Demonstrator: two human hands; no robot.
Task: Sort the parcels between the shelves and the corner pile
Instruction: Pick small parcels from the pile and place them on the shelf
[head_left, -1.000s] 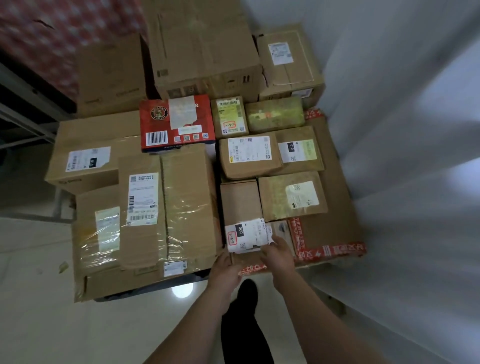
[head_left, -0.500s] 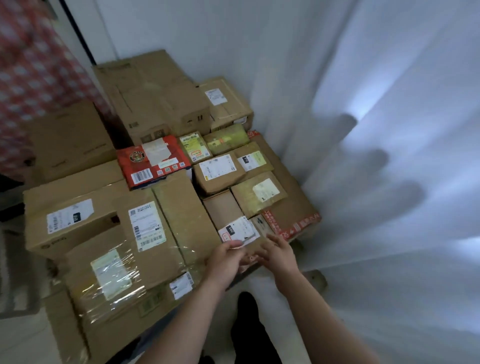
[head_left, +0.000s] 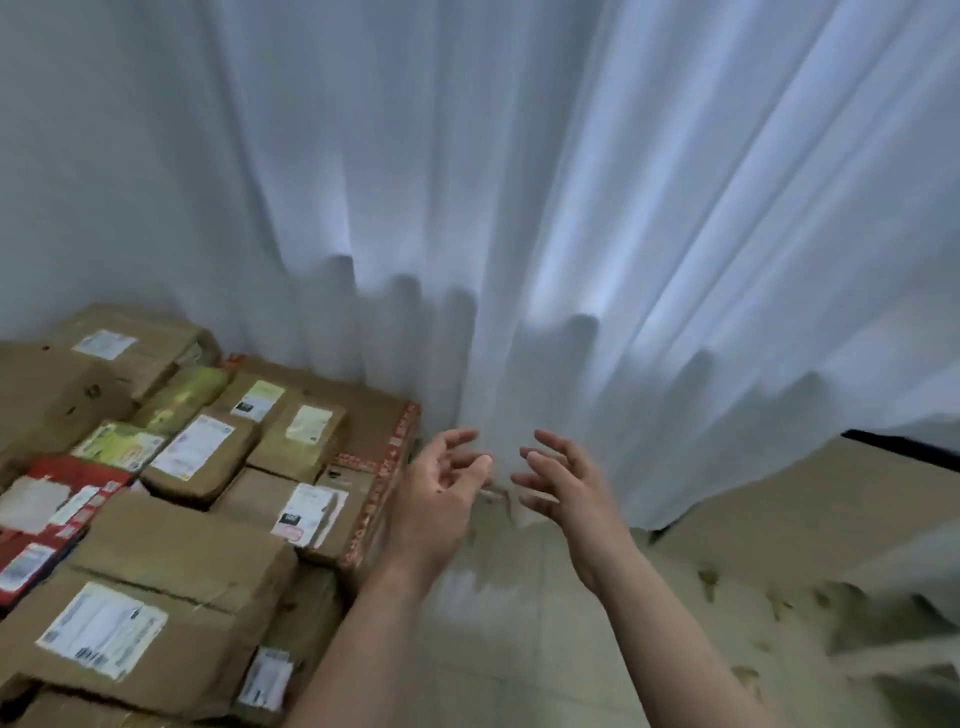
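you are hovering both hands, left and right, empty and spread, beside the parcel pile; those stiff, probably light cartons want gripping by opposite edges.

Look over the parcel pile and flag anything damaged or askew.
The big carton nearest the camera has a crumpled, dented top with a torn seam. The small parcel with the white label looks squashed and bulging at its edges. Both hands, left and right, are open and empty, off the pile.

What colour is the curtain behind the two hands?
The curtain is plain white, with soft vertical folds. The head view shows it.
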